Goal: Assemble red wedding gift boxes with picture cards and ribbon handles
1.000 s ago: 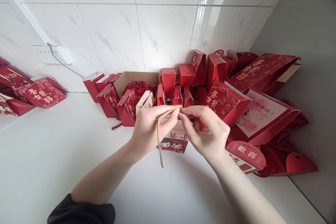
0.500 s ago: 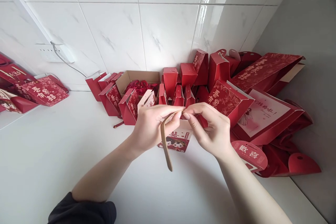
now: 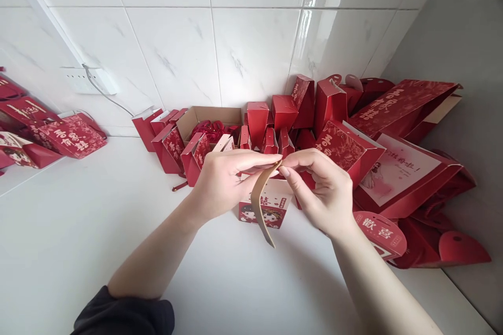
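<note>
A tan strap [image 3: 258, 199] hangs in a curve between my hands, its lower end free. My left hand [image 3: 226, 180] pinches its upper end between thumb and fingers. From the right, my right hand [image 3: 324, 188] closes thumb and forefinger on the same end, so the fingertips of both hands nearly touch. What exactly lies between the fingertips is too small to make out. Behind and below the strap, a printed box [image 3: 281, 201] with two cartoon figures stands on the white table [image 3: 157, 241], partly covered by my hands.
Several red boxes [image 3: 257, 118] line the tiled wall, beside a cardboard box [image 3: 216, 114] of red straps. Larger red bags [image 3: 404, 167] crowd the right side. More red boxes [image 3: 74, 136] lie far left, near a socket with a cable [image 3: 106, 95].
Both hands have shifted slightly right in view. The strap has turned so more of its flat face shows, and its free end has swung right. The view has moved a little too.
</note>
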The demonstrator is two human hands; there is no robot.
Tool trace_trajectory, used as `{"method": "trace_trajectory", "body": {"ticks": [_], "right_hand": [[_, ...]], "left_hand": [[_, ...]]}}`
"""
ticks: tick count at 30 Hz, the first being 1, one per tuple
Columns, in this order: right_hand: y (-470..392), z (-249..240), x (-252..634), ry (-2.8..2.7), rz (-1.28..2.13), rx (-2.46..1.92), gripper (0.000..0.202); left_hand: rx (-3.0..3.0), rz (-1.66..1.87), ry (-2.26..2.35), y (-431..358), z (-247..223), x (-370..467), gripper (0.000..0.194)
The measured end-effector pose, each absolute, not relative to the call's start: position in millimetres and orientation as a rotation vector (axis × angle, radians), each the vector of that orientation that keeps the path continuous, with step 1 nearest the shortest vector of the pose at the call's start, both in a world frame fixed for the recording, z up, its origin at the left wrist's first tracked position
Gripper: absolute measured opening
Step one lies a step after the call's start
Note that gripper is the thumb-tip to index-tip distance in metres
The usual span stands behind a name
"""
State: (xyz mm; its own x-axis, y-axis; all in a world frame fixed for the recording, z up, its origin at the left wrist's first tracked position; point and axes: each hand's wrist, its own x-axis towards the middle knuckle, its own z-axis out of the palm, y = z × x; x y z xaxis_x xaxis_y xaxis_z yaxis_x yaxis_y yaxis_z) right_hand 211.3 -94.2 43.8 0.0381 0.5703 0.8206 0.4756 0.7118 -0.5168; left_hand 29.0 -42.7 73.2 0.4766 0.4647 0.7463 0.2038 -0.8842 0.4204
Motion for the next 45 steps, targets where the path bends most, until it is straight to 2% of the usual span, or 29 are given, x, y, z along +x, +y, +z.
{"method": "trace_trajectory", "body": {"ticks": [7,13,17,22,25,28,34,38,45], "right_hand": [[-98.4,48.4,212.9,-1.686,0.036,-0.884,0.014],[-97.6,48.1,212.2,-1.644,0.069,-0.932,0.006],[-95.7,44.6,214.1,-1.587,0.278,-0.966,0.007],[-96.1,47.8,220.8,-1.569,0.737,-0.909,0.014],[-97.0,52.0,225.1,-1.571,0.948,-0.955,0.03],[-97.3,53.9,228.0,-1.55,1.017,-1.006,0.044],[-93.5,52.1,228.7,-1.632,1.069,-0.987,0.019],[-91.7,50.8,227.0,-1.652,1.0,-1.004,0.018],[-94.4,53.6,222.0,-1.666,0.86,-1.013,0.018]], "left_hand": [[2.47,1.457,0.611,-40.4,73.0,26.3,0.018],[2.552,1.424,0.581,-41.2,72.4,27.4,0.02],[2.61,1.402,0.551,-41.3,73.8,27.9,0.022],[2.7,1.434,0.519,-41.7,74.5,25.8,0.018],[2.813,1.36,0.565,-42.5,73.9,23.7,0.014],[2.887,1.249,0.657,-42.7,73.1,22.9,0.012],[2.889,1.095,0.637,-43.3,72.8,21.5,0.017],[2.93,1.076,0.589,-42.5,70.9,19.9,0.018],[3.212,1.405,0.525,-38.7,70.5,24.1,0.017]]}}
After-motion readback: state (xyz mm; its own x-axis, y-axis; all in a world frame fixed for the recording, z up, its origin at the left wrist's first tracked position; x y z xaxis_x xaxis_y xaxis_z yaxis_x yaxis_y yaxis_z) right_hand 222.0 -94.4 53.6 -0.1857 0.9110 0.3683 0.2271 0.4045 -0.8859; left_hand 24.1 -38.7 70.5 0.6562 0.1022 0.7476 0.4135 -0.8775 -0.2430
